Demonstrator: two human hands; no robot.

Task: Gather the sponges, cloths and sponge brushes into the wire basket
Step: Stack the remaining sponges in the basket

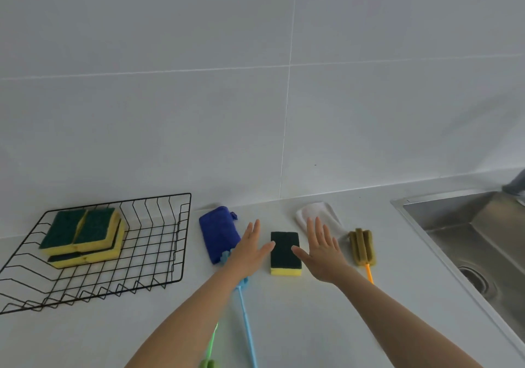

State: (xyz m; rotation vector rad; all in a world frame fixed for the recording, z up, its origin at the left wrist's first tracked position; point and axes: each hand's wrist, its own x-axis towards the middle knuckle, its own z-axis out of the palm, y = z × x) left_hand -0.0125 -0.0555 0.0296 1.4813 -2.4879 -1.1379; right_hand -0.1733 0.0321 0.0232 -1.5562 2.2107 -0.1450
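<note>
Left hand (250, 249): flat, fingers straight, holds nothing; thumb tip at left edge of green-yellow sponge (285, 251).
Right hand (321, 251): same pose, released, thumb tip at sponge's right edge. Contact unclear for both.
Sponge flat on tabletop (312, 316), between hands.
Stacked sponges (82, 237) already in wire basket (181, 225), far left.
Blue cloth (217, 232), partly under left hand.
White cloth (318, 210), behind right hand.
Olive sponge brush (361, 247), just right of right hand.
Blue brush handle (245, 311) runs under left forearm.

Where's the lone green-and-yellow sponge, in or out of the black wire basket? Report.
Out: the lone sponge lies on the counter between left hand and right hand.
</note>
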